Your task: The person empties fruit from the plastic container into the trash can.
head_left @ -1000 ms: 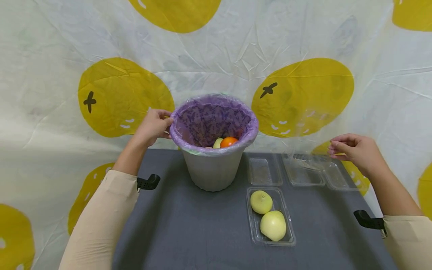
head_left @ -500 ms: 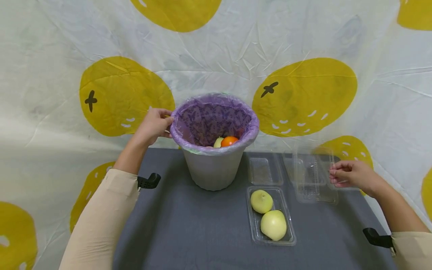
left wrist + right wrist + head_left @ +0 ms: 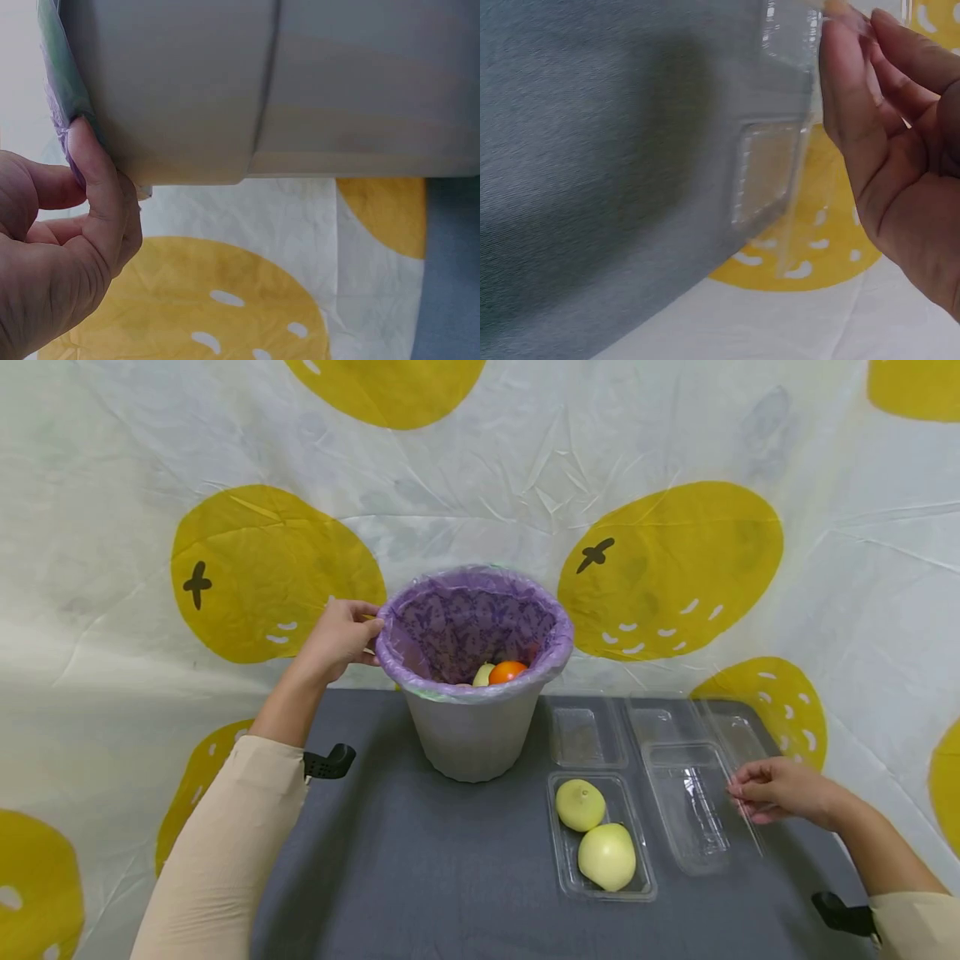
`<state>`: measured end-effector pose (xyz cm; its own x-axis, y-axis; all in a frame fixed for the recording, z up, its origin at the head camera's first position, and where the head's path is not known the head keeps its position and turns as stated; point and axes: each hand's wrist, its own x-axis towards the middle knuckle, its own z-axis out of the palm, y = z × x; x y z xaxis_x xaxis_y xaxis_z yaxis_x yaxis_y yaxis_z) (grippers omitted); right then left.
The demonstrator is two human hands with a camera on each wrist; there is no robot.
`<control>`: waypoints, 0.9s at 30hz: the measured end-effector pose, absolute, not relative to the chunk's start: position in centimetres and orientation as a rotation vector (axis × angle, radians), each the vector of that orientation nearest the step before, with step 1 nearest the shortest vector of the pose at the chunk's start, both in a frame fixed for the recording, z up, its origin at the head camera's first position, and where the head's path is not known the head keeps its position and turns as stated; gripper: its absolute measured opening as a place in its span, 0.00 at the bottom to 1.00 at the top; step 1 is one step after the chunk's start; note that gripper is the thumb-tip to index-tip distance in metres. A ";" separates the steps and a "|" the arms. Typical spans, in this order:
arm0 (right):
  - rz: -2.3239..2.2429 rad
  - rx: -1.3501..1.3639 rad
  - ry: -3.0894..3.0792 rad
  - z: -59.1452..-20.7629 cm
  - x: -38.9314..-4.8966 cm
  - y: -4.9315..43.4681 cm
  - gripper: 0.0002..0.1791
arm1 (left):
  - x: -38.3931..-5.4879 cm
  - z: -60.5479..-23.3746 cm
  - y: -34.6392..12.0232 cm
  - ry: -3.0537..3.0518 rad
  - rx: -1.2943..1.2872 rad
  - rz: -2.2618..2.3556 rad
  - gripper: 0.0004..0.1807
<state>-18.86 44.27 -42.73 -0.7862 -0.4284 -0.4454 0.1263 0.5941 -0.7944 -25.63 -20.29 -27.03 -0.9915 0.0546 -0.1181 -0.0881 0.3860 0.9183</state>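
Observation:
My left hand (image 3: 337,639) pinches the left rim of a pale trash bin (image 3: 468,739), thumb and fingers on its purple liner bag (image 3: 480,622). Inside the bin lie an orange-red round fruit (image 3: 507,672) and a pale green one (image 3: 483,675). On the right, my right hand (image 3: 783,792) pinches the right edge of a clear plastic container (image 3: 686,810), which is over the table. In the right wrist view the fingertips (image 3: 840,11) close on thin clear plastic. Left of it, a clear tray (image 3: 566,875) holds two pale yellow-green round fruits (image 3: 607,857).
Other clear containers lie along the table's back right: one beside the bin (image 3: 587,739), others partly behind the held container. The dark grey table (image 3: 450,877) meets a white cloth backdrop (image 3: 480,460) printed with yellow shapes.
My right hand has lowered the clear container from in front of the backdrop down and toward me, to the right of the fruit tray. My left hand stays on the bin rim.

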 end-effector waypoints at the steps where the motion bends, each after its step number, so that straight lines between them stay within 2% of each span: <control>1: -1.160 -0.229 2.187 -43.0 -18.7 44.4 0.20 | -25.6 -27.0 -20.3 2.506 -0.029 1.672 0.25; 18: -1.241 -0.100 1.982 -45.8 -17.6 47.4 0.12 | -25.6 -27.1 -20.0 2.491 -0.042 1.677 0.26; 27: -1.271 -0.130 1.922 -45.8 -17.8 47.7 0.13 | -25.6 -27.1 -20.1 2.496 -0.039 1.687 0.26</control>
